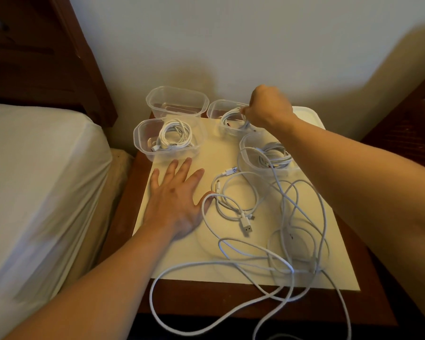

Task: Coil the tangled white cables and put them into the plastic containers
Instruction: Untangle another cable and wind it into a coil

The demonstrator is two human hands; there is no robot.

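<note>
Several clear plastic containers stand at the back of the table. The back left container (177,100) is empty. A coiled white cable (174,137) lies in the front left container (142,143). My right hand (268,107) holds a coiled cable (232,116) over the back right container (215,110), fingers curled round it. The front right container (247,153) holds another coil (275,155). My left hand (176,195) rests flat on the white mat, fingers spread, thumb touching the tangled white cables (260,231) that sprawl over the table's front edge.
A white mat (214,155) covers a dark wooden bedside table (206,300). A bed with a white sheet (39,182) lies to the left, its wooden headboard (59,57) behind. A wall runs along the back. Dark wooden furniture (407,119) stands at right.
</note>
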